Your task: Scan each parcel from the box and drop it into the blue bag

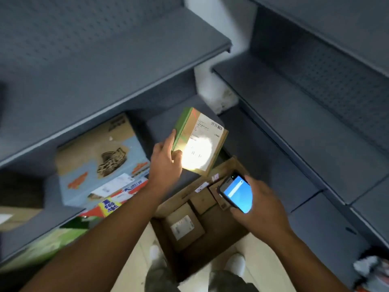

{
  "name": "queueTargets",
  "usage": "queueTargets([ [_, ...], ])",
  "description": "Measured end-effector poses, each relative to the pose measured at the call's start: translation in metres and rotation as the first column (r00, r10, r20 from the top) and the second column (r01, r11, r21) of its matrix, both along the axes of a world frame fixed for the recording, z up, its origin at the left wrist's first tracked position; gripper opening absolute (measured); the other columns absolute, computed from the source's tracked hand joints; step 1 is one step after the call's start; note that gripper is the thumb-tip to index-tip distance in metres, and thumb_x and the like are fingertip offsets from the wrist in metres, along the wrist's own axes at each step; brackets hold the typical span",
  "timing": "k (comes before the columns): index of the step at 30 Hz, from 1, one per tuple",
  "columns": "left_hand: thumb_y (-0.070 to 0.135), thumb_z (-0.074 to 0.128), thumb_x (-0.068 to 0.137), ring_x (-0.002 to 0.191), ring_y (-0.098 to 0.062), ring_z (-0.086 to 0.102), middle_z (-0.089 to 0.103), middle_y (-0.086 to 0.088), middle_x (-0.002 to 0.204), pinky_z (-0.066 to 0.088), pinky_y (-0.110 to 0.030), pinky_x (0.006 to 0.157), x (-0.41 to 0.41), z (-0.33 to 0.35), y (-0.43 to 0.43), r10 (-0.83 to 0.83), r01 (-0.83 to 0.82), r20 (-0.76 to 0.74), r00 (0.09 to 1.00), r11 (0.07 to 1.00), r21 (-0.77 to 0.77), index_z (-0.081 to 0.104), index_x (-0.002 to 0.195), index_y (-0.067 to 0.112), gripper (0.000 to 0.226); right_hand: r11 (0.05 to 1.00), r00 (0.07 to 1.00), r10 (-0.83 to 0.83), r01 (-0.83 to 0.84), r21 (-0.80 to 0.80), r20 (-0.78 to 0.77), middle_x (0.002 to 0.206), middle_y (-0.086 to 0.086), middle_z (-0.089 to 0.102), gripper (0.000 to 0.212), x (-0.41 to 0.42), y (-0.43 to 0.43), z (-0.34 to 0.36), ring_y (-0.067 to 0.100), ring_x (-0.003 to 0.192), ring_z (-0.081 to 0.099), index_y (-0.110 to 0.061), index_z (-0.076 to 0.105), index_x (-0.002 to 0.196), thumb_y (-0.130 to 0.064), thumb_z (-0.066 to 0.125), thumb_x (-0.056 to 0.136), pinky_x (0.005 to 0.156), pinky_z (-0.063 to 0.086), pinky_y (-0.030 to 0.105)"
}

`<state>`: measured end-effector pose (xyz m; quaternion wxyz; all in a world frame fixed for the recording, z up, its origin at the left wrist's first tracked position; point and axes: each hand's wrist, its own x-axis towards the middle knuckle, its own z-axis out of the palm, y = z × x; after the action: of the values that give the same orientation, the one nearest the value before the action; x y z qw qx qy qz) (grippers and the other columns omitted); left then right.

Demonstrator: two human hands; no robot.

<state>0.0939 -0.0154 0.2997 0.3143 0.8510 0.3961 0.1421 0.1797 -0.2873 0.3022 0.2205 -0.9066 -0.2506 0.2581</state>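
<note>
Parcel (202,133) tilts label-up, clasped in my left grip (166,159), at eleven o'clock from the phone (237,193) my right grip (265,209) clutches to scan it.

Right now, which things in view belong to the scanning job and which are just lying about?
Job: left hand holding green-edged brown cardboard parcel; right hand holding black handheld scanner with blue screen; open brown cardboard box holding small brown parcels.

Lying about: light-blue printed carton, red-and-white printed packet, grey metal shelves. The blue bag is not in view.
</note>
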Motion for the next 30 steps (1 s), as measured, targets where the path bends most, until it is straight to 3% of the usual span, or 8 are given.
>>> queueTargets([
  [4, 0.028, 0.058, 0.102, 0.113, -0.008, 0.044, 0.043, -0.008, 0.147, 0.035, -0.023, 0.098, -0.055, 0.041, 0.01, 0.106, -0.107, 0.041, 0.994, 0.994, 0.036, 0.025, 0.161, 0.041, 0.068, 0.996, 0.996, 0.085, -0.084, 0.014, -0.039, 0.15, -0.011, 0.037, 0.099, -0.025, 0.016, 0.032, 0.014, 0.129, 0.044, -0.039, 0.021, 0.146, -0.085, 0.049, 0.063, 0.108, 0.042, 0.034],
  [7, 0.028, 0.061, 0.101, 0.125, -0.017, 0.048, 0.043, -0.008, 0.144, 0.043, -0.034, 0.109, -0.105, 0.069, 0.014, 0.175, -0.177, 0.108, 0.979, 0.984, 0.009, 0.024, 0.161, 0.042, 0.072, 0.989, 0.989, 0.145, -0.144, 0.037, -0.04, 0.149, -0.009, 0.038, 0.099, -0.057, 0.03, 0.056, 0.014, 0.129, 0.044, -0.037, 0.024, 0.145, -0.083, 0.052, 0.062, 0.107, 0.039, 0.03],
  [9, 0.028, 0.061, 0.101, 0.128, -0.021, 0.049, 0.043, -0.008, 0.144, 0.048, -0.042, 0.109, -0.142, 0.084, 0.014, 0.22, -0.225, 0.137, 0.966, 0.974, 0.019, 0.024, 0.161, 0.043, 0.072, 0.979, 0.98, 0.201, -0.2, 0.039, -0.01, 0.147, -0.009, 0.04, 0.093, -0.081, 0.037, 0.068, 0.014, 0.127, 0.045, -0.036, 0.026, 0.144, -0.076, 0.061, 0.068, 0.105, 0.041, 0.029],
  [14, 0.026, 0.063, 0.1, 0.124, -0.015, 0.046, 0.042, -0.008, 0.144, 0.045, -0.041, 0.109, -0.248, 0.107, 0.007, 0.343, -0.357, 0.213, 0.915, 0.933, 0.033, 0.027, 0.16, 0.042, 0.072, 0.948, 0.943, 0.312, -0.317, 0.02, 0.115, 0.14, -0.009, 0.045, 0.093, -0.152, 0.051, 0.091, 0.013, 0.121, 0.047, -0.034, 0.027, 0.143, -0.059, 0.078, 0.069, 0.093, 0.043, 0.023],
  [18, 0.025, 0.064, 0.099, 0.13, -0.019, 0.047, 0.042, -0.007, 0.145, 0.039, -0.031, 0.108, -0.345, 0.117, -0.006, 0.44, -0.459, 0.224, 0.87, 0.887, 0.04, 0.029, 0.161, 0.038, 0.072, 0.917, 0.914, 0.375, -0.39, 0.082, 0.156, 0.137, -0.01, 0.046, 0.097, -0.228, 0.06, 0.1, 0.011, 0.12, 0.047, -0.037, 0.027, 0.141, -0.053, 0.085, 0.064, 0.087, 0.045, 0.02],
  [23, 0.023, 0.065, 0.099, 0.115, -0.008, 0.045, 0.045, -0.007, 0.138, 0.031, -0.01, 0.097, -0.477, 0.12, -0.041, 0.533, -0.557, 0.262, 0.804, 0.83, 0.021, 0.029, 0.161, 0.034, 0.073, 0.843, 0.859, 0.482, -0.509, 0.175, 0.175, 0.125, -0.017, 0.047, 0.096, -0.331, 0.067, 0.113, 0.003, 0.104, 0.045, -0.047, 0.027, 0.132, -0.055, 0.087, 0.057, 0.075, 0.044, 0.013],
  [26, 0.022, 0.066, 0.097, 0.121, -0.016, 0.048, 0.045, -0.007, 0.138, 0.033, -0.021, 0.105, -0.553, 0.12, -0.07, 0.608, -0.63, 0.266, 0.748, 0.777, -0.004, 0.031, 0.161, 0.033, 0.073, 0.775, 0.797, 0.572, -0.603, 0.19, 0.193, 0.118, -0.019, 0.048, 0.09, -0.395, 0.075, 0.126, 0.004, 0.1, 0.049, -0.049, 0.03, 0.127, -0.055, 0.086, 0.058, 0.071, 0.043, 0.012],
  [30, 0.026, 0.065, 0.097, 0.128, -0.024, 0.049, 0.043, -0.008, 0.142, 0.039, -0.039, 0.114, -0.651, 0.122, -0.107, 0.728, -0.746, 0.234, 0.645, 0.666, -0.014, 0.03, 0.161, 0.035, 0.074, 0.669, 0.696, 0.693, -0.718, 0.189, 0.191, 0.132, -0.012, 0.045, 0.098, -0.479, 0.087, 0.148, 0.007, 0.116, 0.047, -0.038, 0.03, 0.14, -0.053, 0.086, 0.062, 0.087, 0.046, 0.024],
])
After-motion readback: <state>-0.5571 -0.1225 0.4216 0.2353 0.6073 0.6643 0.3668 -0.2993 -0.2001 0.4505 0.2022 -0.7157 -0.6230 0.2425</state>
